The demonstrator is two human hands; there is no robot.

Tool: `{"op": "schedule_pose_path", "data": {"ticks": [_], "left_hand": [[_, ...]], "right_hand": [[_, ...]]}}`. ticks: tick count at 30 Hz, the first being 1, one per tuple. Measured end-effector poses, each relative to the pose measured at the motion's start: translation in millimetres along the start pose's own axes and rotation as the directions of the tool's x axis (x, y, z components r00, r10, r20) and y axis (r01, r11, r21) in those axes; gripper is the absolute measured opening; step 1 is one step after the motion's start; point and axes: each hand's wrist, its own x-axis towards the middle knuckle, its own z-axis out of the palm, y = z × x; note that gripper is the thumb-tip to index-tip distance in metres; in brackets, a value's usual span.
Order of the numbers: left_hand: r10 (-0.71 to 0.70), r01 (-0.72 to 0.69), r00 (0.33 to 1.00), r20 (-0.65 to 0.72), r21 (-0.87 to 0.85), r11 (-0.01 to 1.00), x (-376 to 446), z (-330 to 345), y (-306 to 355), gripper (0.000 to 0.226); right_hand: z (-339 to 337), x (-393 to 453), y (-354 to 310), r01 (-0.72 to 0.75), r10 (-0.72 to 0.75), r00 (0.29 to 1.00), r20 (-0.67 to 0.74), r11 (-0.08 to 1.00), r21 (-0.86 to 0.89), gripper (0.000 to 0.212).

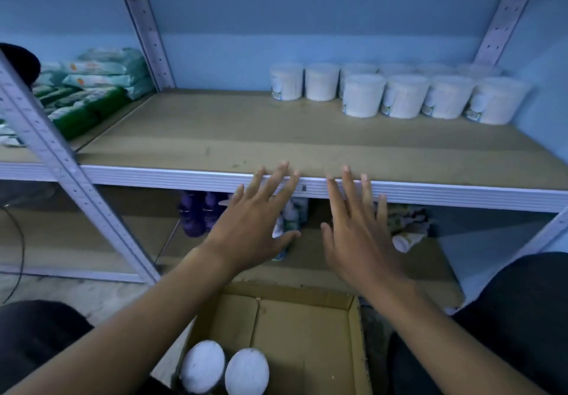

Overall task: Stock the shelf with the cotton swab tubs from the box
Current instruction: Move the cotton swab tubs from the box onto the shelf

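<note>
both grips released: left hand and right hand empty, fingers spread over the brown board shelf edge. white cotton swab tubs rowed back-right, keeping the front free; two remain in the cardboard box.

A blue wall is standing behind grey metal uprights; dim light is falling on the sandy floor.
</note>
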Motion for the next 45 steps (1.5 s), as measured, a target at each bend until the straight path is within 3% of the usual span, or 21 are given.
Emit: {"op": "schedule_pose_path", "data": {"ticks": [2,5,9,15,21,25,30,34,45], "left_hand": [[-0.038,0.037,0.999,0.027,0.031,0.999,-26.6,22.7,-2.3,0.101],[-0.137,0.132,0.976,0.167,0.038,0.990,-62.5,61.7,-12.1,0.108],[-0.249,0.256,0.878,0.410,0.037,0.966,-88.8,106.0,-38.6,0.109],[-0.290,0.357,0.747,0.598,0.007,0.934,-118.6,159.5,-73.8,0.103],[-0.342,0.445,0.649,0.680,0.025,0.895,-144.7,195.6,-83.8,0.097],[-0.357,0.468,0.601,0.715,0.047,0.882,-159.1,214.9,-83.8,0.104],[-0.350,0.489,0.587,0.730,0.025,0.872,-171.6,226.1,-85.5,0.098],[-0.363,0.473,0.593,0.718,0.054,0.879,-177.2,238.1,-84.5,0.093],[-0.383,0.469,0.589,0.712,0.084,0.879,-185.9,248.0,-87.4,0.082]], "right_hand": [[23.5,-19.4,-10.5,-0.035,0.035,0.999,-0.003,0.999,0.009,0.085],[57.8,-40.6,-27.0,-0.077,0.067,0.991,0.114,0.993,0.086,0.090],[95.3,-57.3,-47.0,-0.108,0.064,0.957,0.283,0.984,0.140,0.084],[148.6,-76.4,-72.7,-0.085,-0.005,0.843,0.538,0.986,0.142,0.081],[178.4,-93.5,-94.5,-0.050,-0.109,0.708,0.698,0.978,0.203,0.074],[193.0,-98.8,-106.4,0.094,-0.268,0.645,0.716,0.957,0.274,0.073],[210.7,-109.8,-116.1,0.161,-0.332,0.578,0.746,0.942,0.294,0.064],[217.9,-113.2,-121.1,0.257,-0.350,0.507,0.788,0.934,0.249,0.082],[230.2,-114.5,-123.3,0.338,-0.407,0.512,0.756,0.905,0.259,0.079]]}}
